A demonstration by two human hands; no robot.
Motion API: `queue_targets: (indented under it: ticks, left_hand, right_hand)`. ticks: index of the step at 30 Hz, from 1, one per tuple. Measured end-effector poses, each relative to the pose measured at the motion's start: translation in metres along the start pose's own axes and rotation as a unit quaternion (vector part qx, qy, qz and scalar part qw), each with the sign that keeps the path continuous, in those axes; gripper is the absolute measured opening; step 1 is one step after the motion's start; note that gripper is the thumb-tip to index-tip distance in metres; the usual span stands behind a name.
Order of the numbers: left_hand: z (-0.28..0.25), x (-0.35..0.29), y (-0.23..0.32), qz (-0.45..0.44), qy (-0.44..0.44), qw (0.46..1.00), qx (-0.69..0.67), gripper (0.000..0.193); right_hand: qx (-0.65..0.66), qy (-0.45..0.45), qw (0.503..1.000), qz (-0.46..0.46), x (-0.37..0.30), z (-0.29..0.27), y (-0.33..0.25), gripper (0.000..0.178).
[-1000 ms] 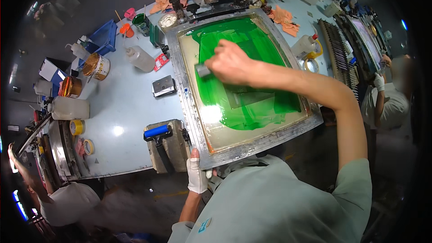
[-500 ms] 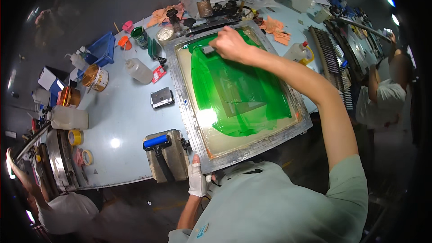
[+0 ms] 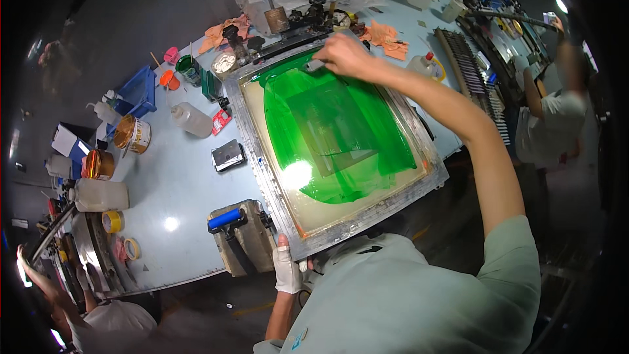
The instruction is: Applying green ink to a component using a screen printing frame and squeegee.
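Since the earliest frame, the bare right hand (image 3: 344, 57) has moved from about ten o'clock on the rectangular grey metal frame (image 3: 272, 190) to about twelve, taking the small flat grey scraper (image 3: 315, 65) with it. That hand is pinching the scraper at the far end of the glossy, wet-looking green layer (image 3: 367, 121) inside the frame, which sits at centre. The left hand (image 3: 287, 267), in a white glove with a bare thumb tip, is at the frame's near corner around seven o'clock, thumb upward; its fingers are hidden, so I cannot tell how firmly they close. Uneven scraper pressure could leave streaks, and a slip past twelve could smear green onto the rim. A loose left hand might let the frame shift, while a lowered right forearm (image 3: 432, 101) could brush the layer toward one or two o'clock.
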State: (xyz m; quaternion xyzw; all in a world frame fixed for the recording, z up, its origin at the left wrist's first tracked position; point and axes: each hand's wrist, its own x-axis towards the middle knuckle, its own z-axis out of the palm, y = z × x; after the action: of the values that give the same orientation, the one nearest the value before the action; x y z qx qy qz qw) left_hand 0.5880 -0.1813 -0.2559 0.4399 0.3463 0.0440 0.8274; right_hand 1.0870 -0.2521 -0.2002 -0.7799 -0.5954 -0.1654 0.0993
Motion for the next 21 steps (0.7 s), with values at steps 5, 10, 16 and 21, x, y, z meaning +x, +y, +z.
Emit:
queue_targets:
  ticks: [5, 10, 16, 21]
  left_hand:
    - [0.002, -0.004, -0.002, 0.002, 0.024, 1.000, -0.009, 0.060]
    - [0.012, -0.005, -0.002, 0.017, 0.070, 0.997, -0.019, 0.062]
    - [0.005, -0.004, 0.009, 0.006, 0.003, 1.000, 0.007, 0.063]
    - [0.018, -0.011, 0.016, 0.026, 0.039, 0.999, -0.017, 0.070]
  right_hand:
    - [0.066, -0.094, 0.991, 0.065, 0.005, -0.048, 0.018, 0.022]
    - [0.002, -0.065, 0.994, -0.085, -0.071, -0.047, -0.021, 0.019]
    - [0.011, -0.109, 0.993, 0.054, 0.000, -0.029, 0.035, 0.021]
    - [-0.052, -0.134, 0.990, 0.016, 0.049, -0.009, 0.031, 0.027]
